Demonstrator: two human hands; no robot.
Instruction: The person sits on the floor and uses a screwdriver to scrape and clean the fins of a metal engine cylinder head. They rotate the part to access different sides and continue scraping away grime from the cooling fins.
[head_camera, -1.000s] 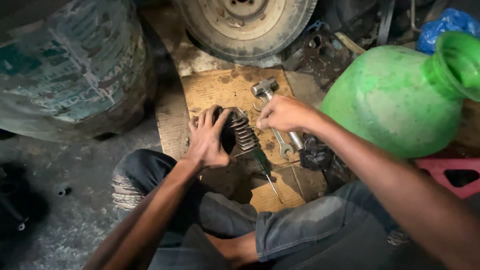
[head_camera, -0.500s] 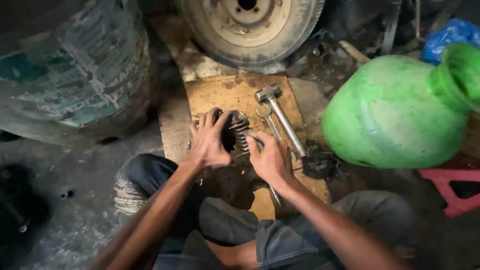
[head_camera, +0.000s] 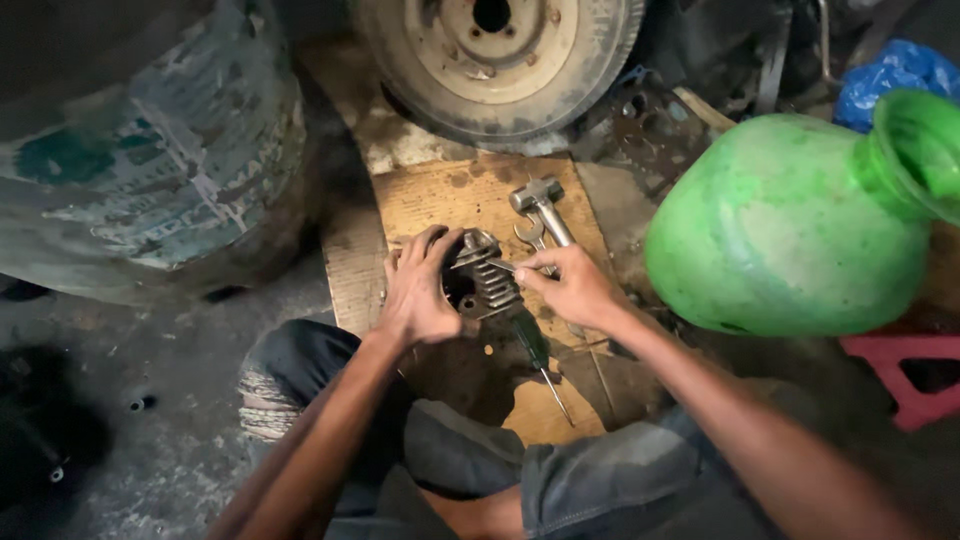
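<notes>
Two hands on one part here: a finned metal engine piece (head_camera: 482, 275) (looks like a small cylinder with cooling fins, greasy and dark) sits on a stained wooden board (head_camera: 450, 195) on the ground. The left hand (head_camera: 418, 290) is wrapped around its left side, fingers curled over the top edge, holding it down. The right hand (head_camera: 572, 285) is pinched shut on a thin metal tool (head_camera: 512, 266), and the tip of that tool touches the fins from the right. I can't tell exactly what kind of tool it is, too small and half hidden by the fingers.

Just beyond the right hand lies a hammer (head_camera: 540, 203) with a wrench (head_camera: 530, 233) beside it, both on the board. A green-handled screwdriver (head_camera: 538, 355) lies near the knees, tip pointing toward the person. A worn tyre on a pale rim (head_camera: 500, 60) stands at the far end of the board, a big green plastic jug (head_camera: 790, 225) sits to the right, and a painted old barrel (head_camera: 150, 150) is off to the left.
</notes>
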